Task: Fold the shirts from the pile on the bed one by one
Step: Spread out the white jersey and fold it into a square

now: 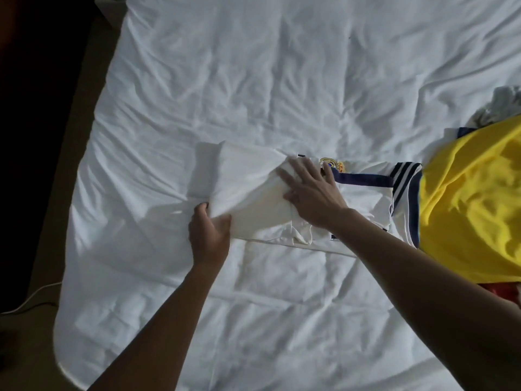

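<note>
White shirt (248,176) lay mid-way across the bed (253,74), partly folded. L hand (210,235) gripped its near edge; R hand (311,193) pressed flat on it, fingers spread. Yellow shirt (473,198) touching at right.

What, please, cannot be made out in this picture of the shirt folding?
Head view: the crest on the white shirt is partly covered by the right hand and too small to read.
Head view: the yellow shirt and grey clothes run off the right edge.
Head view: the left hand curls its fingertips out of sight at the shirt's edge.
</note>
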A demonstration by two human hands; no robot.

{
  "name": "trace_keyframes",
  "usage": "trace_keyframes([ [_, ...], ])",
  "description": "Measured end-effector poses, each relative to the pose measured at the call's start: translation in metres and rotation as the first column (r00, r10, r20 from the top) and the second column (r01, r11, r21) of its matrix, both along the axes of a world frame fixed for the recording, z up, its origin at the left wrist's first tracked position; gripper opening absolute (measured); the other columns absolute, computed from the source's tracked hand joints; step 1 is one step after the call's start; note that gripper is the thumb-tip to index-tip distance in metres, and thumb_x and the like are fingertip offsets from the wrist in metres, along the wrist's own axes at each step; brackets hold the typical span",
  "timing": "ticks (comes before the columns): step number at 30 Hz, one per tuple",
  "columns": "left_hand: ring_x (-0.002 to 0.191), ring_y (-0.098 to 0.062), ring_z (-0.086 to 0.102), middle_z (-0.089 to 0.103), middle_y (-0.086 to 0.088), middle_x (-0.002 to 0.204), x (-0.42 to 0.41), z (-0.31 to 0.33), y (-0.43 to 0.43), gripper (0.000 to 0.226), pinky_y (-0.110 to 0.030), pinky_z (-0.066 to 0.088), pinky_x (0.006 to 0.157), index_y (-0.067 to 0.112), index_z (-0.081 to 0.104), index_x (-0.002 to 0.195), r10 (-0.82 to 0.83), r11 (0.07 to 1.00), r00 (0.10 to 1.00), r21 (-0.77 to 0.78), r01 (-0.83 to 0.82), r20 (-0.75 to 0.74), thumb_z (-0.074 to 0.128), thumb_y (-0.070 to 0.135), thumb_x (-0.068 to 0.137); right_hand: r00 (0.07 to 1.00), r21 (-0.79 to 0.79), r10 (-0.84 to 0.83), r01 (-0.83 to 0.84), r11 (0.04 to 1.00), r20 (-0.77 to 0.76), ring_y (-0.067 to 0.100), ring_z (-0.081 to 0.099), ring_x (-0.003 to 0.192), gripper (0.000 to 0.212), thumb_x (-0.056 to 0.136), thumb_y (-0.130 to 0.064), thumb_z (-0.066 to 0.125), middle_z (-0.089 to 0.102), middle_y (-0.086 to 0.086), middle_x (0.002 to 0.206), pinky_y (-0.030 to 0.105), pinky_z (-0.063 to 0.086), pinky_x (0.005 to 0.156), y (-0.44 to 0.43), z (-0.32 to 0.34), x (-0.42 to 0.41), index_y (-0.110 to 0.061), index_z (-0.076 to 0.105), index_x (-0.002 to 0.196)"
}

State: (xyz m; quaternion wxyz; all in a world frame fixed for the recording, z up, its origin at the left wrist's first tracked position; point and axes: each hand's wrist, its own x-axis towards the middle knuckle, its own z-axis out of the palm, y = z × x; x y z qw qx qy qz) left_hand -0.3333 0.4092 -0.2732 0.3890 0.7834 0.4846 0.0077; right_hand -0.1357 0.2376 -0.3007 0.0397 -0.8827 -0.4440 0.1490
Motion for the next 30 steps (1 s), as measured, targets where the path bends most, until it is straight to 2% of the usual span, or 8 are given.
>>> trace_keyframes([
  [5,0.085,-0.018,0.062,0.069,0.003,0.094,-0.004,0.016,0.002,0.018,-0.007,0.039,0.062,0.014,0.065,0.106,-0.026,0.996,0.999,-0.082,0.028,0.025,0.073,0.022,0.092,0.998,0.014,-0.051,0.051,0.999,0.031,0.033,0.028,0.149,0.054,0.103,-0.035,0.048,0.031,0.005,0.164,0.063,0.021,0.117,-0.011,0.007,0.004,-0.031,0.037,0.156],
  [10,0.09,-0.021,0.062,0.069,0.0,0.101,-0.016,0.007,0.005,0.03,-0.022,0.039,0.066,0.015,0.064,0.119,0.083,0.981,0.995,-0.173,-0.091,-0.054,0.072,0.025,0.092,0.963,0.121,-0.248,0.26,0.958,-0.104,0.034,0.034,0.144,0.047,0.101,-0.036,0.052,0.044,0.009,0.152,0.054,0.027,0.116,0.027,0.029,-0.001,-0.02,0.048,0.145],
  [13,0.08,-0.016,0.06,0.067,0.004,0.089,-0.014,0.008,0.003,0.016,-0.012,0.036,0.062,0.016,0.066,0.106,0.116,0.982,0.993,-0.146,-0.118,-0.026,0.07,0.024,0.093,0.946,0.154,-0.262,0.293,0.944,-0.192,0.035,0.042,0.137,0.053,0.099,-0.043,0.056,0.048,0.01,0.148,0.049,0.034,0.111,0.07,0.043,-0.011,-0.018,0.048,0.146],
  [19,0.083,-0.011,0.056,0.07,0.007,0.094,-0.016,0.015,-0.009,0.015,-0.02,0.033,0.071,0.017,0.07,0.103,0.135,0.989,0.988,-0.072,-0.129,0.075,0.071,0.024,0.09,0.9,-0.094,-0.366,0.354,0.931,-0.235,0.04,0.043,0.132,0.094,0.082,-0.08,0.056,0.046,0.013,0.143,0.06,0.041,0.101,0.151,0.04,-0.05,-0.014,0.037,0.146],
  [22,0.079,-0.006,0.06,0.073,0.005,0.091,-0.018,0.016,-0.014,0.015,-0.016,0.038,0.071,0.016,0.072,0.102,0.145,0.988,0.984,-0.058,-0.14,0.105,0.073,0.023,0.088,0.884,-0.167,-0.441,0.417,0.894,-0.155,0.044,0.039,0.132,0.105,0.075,-0.079,0.062,0.042,0.017,0.143,0.065,0.039,0.099,0.173,0.034,-0.062,-0.008,0.033,0.147],
  [26,0.077,0.014,0.062,0.071,0.017,0.079,-0.016,0.029,-0.023,0.014,-0.002,0.039,0.068,0.02,0.075,0.101,0.224,0.971,0.965,-0.114,-0.21,0.137,0.073,0.016,0.088,0.883,-0.123,-0.451,0.438,0.891,-0.126,0.044,0.048,0.128,0.062,0.089,-0.038,0.064,0.052,0.019,0.136,0.061,0.044,0.099,0.173,0.033,-0.059,-0.003,0.047,0.137],
  [28,0.079,0.012,0.064,0.072,0.016,0.081,-0.015,0.038,-0.028,0.017,-0.002,0.04,0.068,0.022,0.076,0.101,0.201,0.977,0.965,-0.113,-0.183,0.17,0.073,0.011,0.088,0.845,0.01,-0.474,0.492,0.871,-0.246,0.04,0.061,0.109,0.027,0.091,-0.02,0.057,0.064,0.017,0.113,0.046,0.051,0.084,0.16,0.041,-0.045,-0.005,0.062,0.113],
  [30,0.083,0.003,0.067,0.073,0.011,0.087,-0.015,0.048,-0.036,0.022,-0.003,0.043,0.072,0.021,0.076,0.101,0.117,0.992,0.958,-0.072,-0.102,0.262,0.074,0.005,0.087,0.751,0.078,-0.523,0.597,0.798,-0.402,0.038,0.061,0.086,0.013,0.09,-0.014,0.053,0.063,0.013,0.082,0.035,0.04,0.067,0.137,0.055,-0.025,-0.009,0.06,0.079],
])
